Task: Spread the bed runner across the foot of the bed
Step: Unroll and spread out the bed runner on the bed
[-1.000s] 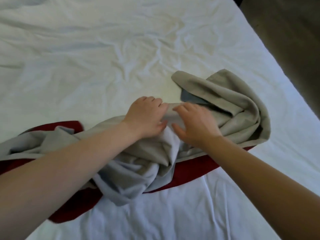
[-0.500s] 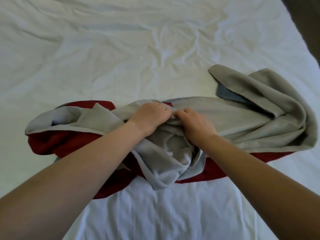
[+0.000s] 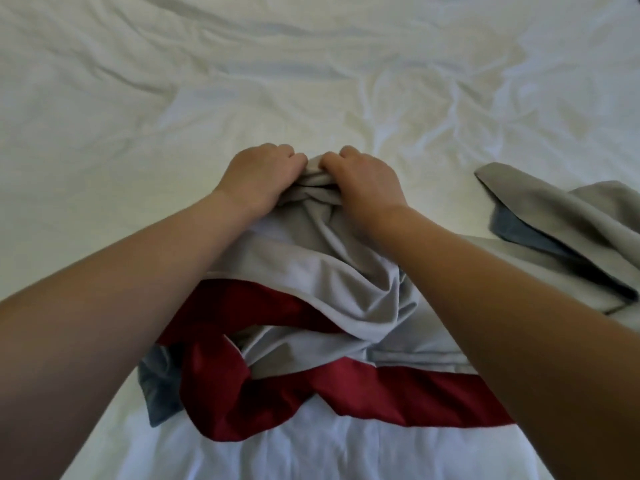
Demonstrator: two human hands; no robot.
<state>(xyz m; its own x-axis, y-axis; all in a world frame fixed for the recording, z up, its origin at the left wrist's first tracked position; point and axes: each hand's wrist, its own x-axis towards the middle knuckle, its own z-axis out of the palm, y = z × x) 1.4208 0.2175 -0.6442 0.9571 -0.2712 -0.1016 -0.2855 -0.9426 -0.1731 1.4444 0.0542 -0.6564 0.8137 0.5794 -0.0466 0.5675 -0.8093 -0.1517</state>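
Observation:
The bed runner is a grey cloth with a dark red side, lying bunched and twisted on the white sheet in front of me. My left hand and my right hand sit side by side at its far edge, both fists closed on a gathered fold of the grey fabric. Red folds lie near me between my forearms. A folded-over grey end trails off to the right and runs out of the frame.
The white bed sheet is wrinkled and fills the whole view beyond and around the runner. No bed edge or floor shows in this frame.
Both hands, gripping the grey fold, have pushed it away from me up the bed. The runner has bunched more tightly and its left end has drawn in. The view has shifted left.

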